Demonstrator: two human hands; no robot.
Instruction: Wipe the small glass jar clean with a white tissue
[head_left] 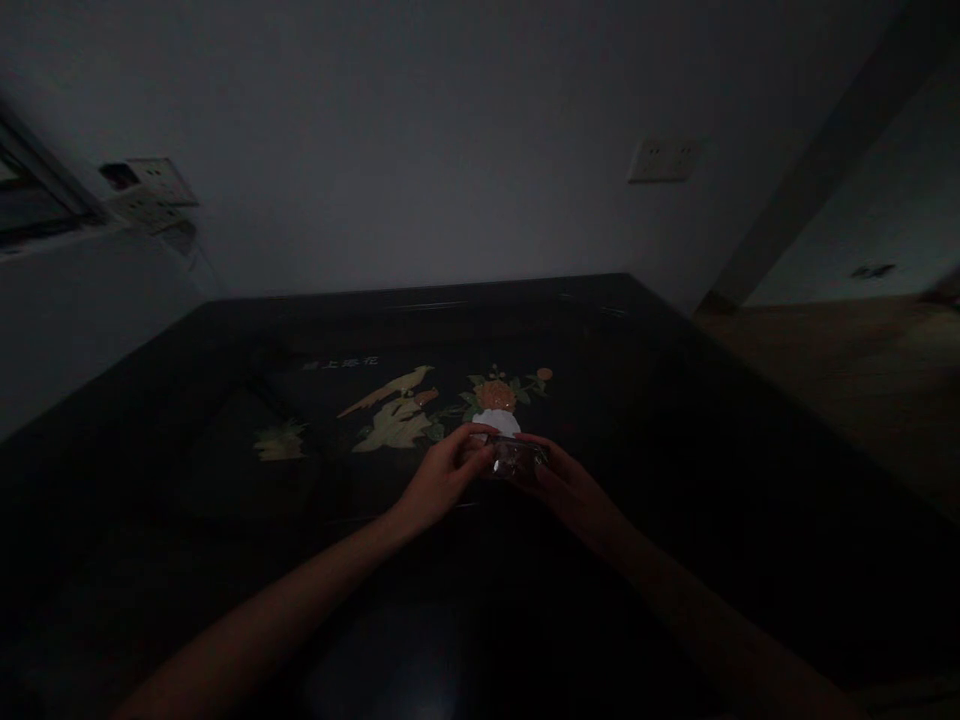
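Holding a glossy clear object (507, 462) between left hand (448, 466) and right hand (564, 482) — could slip onto the desk (607, 370) from a loosened grip

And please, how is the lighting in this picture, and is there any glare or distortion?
Head view: very dim, the table almost black near the camera; head view: glints on the small shiny thing between the left hand and the dimmer right hand; head view: faint bluish sheen at bottom centre, edges stretched as by a wide lens.
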